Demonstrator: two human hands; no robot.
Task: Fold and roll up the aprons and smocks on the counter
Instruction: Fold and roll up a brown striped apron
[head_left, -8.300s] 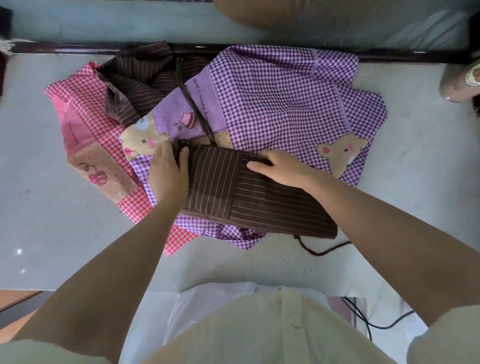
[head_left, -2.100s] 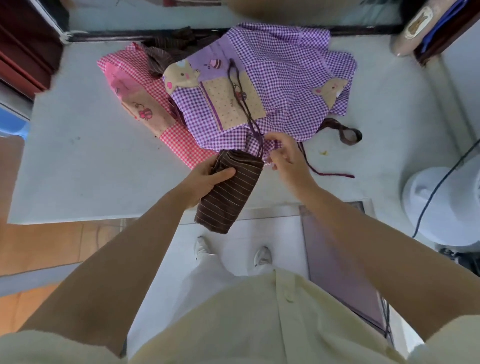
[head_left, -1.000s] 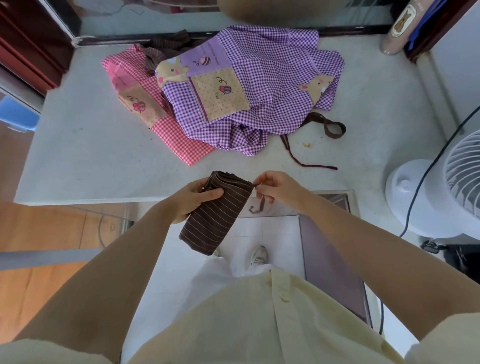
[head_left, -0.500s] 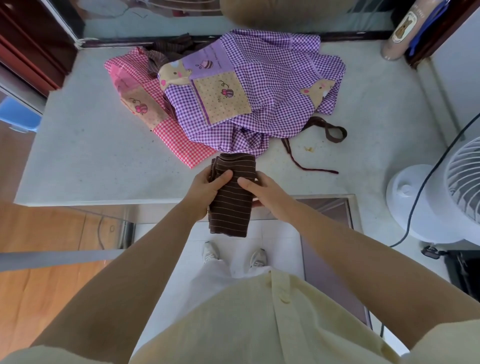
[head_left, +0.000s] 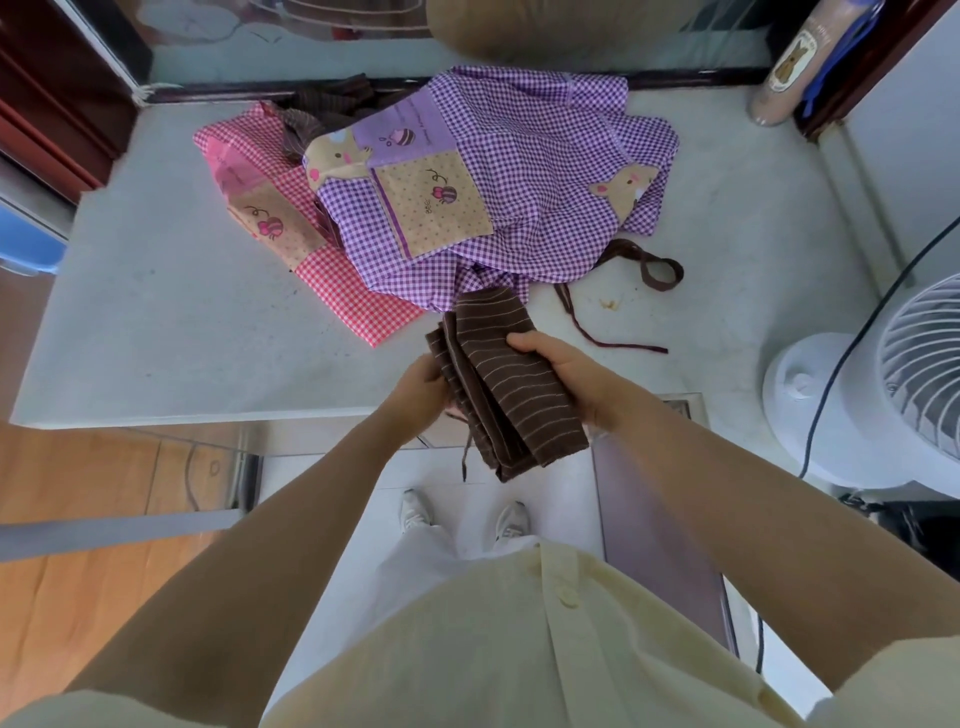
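Lying in right hand, rolled apron

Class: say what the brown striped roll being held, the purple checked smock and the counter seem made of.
Brown striped rolled apron: matt woven cloth, perhaps cotton; folds in soft layers. Purple checked smock: thin matt gingham cloth; it rumples. Pale grey counter: hard, perhaps stone; flat, faintly speckled.

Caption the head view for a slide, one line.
Left hand and right hand grip a folded brown striped apron over the counter edge; gingham smocks lie heaped behind.
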